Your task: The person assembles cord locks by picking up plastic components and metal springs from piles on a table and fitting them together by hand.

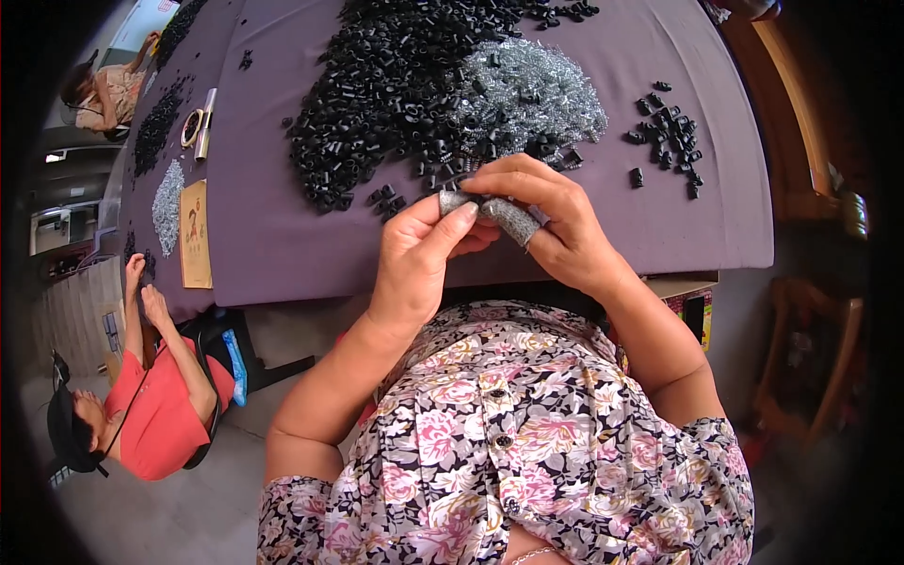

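My left hand (pixel 414 250) and my right hand (pixel 570 226) meet above the near edge of the cloth-covered table, fingertips pinched together. Between them a small black plastic part (pixel 479 200) shows as a dark bit; the fingers hide most of its shape. Grey fabric covers wrap a finger on each hand. Just beyond my fingers spreads a large heap of small black plastic parts (pixel 367 104). On its right side lies a pile of shiny clear or silvery small pieces (pixel 537 89), too fine to name, with some black parts among them.
A separate cluster of black pieces (pixel 670 137) lies to the right. At left are a tan booklet (pixel 195 235), tape rolls (pixel 200 127) and another silvery pile (pixel 169 202). A person in red (pixel 165 414) works there; another person (pixel 108 94) sits farther off. A wooden chair (pixel 805 363) stands right.
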Demonstrator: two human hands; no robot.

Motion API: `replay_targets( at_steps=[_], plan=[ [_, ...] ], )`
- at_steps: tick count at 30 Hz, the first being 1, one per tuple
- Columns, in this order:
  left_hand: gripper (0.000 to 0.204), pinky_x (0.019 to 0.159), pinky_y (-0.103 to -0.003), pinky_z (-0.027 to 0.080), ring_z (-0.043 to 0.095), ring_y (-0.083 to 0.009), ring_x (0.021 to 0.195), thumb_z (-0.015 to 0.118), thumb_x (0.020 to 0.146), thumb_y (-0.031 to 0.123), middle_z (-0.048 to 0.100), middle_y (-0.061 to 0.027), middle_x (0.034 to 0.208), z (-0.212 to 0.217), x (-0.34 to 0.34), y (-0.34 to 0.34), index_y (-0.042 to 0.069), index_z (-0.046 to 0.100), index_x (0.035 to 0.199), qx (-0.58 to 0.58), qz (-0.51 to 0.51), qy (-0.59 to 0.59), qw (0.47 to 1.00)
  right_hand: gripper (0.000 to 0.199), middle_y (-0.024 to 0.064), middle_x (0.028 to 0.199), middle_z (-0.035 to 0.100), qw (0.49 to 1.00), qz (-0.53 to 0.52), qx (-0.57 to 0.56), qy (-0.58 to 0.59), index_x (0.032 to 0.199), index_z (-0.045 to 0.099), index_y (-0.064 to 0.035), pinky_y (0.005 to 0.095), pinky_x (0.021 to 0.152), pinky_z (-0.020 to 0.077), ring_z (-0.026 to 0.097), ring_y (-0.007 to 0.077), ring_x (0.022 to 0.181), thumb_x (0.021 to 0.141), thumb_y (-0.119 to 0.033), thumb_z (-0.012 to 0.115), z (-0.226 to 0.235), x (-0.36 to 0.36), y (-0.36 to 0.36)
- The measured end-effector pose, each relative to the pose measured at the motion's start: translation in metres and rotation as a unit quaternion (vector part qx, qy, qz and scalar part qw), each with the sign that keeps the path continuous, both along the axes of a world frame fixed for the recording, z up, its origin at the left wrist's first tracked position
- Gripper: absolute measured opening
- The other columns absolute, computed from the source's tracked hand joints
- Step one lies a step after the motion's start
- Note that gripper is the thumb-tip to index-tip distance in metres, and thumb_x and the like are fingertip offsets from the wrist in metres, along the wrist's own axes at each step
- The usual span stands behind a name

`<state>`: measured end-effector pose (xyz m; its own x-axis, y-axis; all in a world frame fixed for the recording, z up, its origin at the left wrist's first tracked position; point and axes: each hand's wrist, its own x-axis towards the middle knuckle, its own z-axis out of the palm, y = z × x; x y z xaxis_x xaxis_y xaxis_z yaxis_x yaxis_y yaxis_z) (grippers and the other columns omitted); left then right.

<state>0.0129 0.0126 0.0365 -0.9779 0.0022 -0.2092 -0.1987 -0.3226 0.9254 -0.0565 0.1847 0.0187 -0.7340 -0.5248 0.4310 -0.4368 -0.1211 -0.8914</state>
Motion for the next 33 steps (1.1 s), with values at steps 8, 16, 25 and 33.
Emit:
replay_targets(
  at_steps=[8, 16, 25, 33],
  plan=[
    [0.019, 0.070, -0.024, 0.054, 0.065, -0.0097, 0.075, 0.058, 0.100, 0.014, 0.070, -0.0054, 0.089, 0.005, -0.004, -0.009, -0.002, 0.067, 0.104, -0.111, -0.056, 0.001, 0.992, 0.028, 0.0078, 0.098, 0.063, 1.000, -0.017, 0.014, -0.018, 0.107, 0.071, -0.0026, 0.0273, 0.070, 0.0469, 0.061, 0.0179, 0.088, 0.081, 0.006, 0.064, 0.002, -0.005, 0.005],
    [0.017, 0.068, -0.024, 0.054, 0.064, -0.0088, 0.073, 0.056, 0.099, 0.009, 0.070, -0.0048, 0.087, 0.025, -0.004, -0.011, -0.004, 0.067, 0.101, -0.123, -0.110, -0.051, 0.985, 0.027, 0.0076, 0.092, 0.061, 0.998, 0.008, 0.060, 0.005, 0.099, 0.066, -0.0007, 0.0291, 0.068, 0.0464, 0.060, 0.0206, 0.083, 0.073, 0.006, 0.064, 0.011, -0.003, 0.006],
    [0.016, 0.069, -0.023, 0.054, 0.063, -0.0081, 0.074, 0.055, 0.099, 0.006, 0.070, -0.0045, 0.088, 0.023, -0.001, -0.008, -0.004, 0.067, 0.101, -0.155, -0.092, -0.026, 0.983, 0.032, 0.0117, 0.090, 0.060, 0.990, -0.062, 0.088, 0.086, 0.095, 0.063, -0.0014, 0.0365, 0.070, 0.0531, 0.064, 0.0315, 0.082, 0.065, 0.006, 0.071, 0.013, 0.004, 0.003],
    [0.016, 0.070, -0.024, 0.056, 0.066, -0.0092, 0.076, 0.056, 0.099, 0.007, 0.071, -0.0052, 0.090, 0.029, -0.003, -0.012, -0.002, 0.068, 0.103, -0.121, -0.111, -0.067, 0.984, 0.036, 0.0099, 0.084, 0.057, 0.972, -0.079, 0.088, 0.203, 0.091, 0.062, -0.0038, 0.0387, 0.065, 0.0510, 0.061, 0.0313, 0.078, 0.057, 0.004, 0.073, 0.012, 0.001, 0.002]
  ],
)
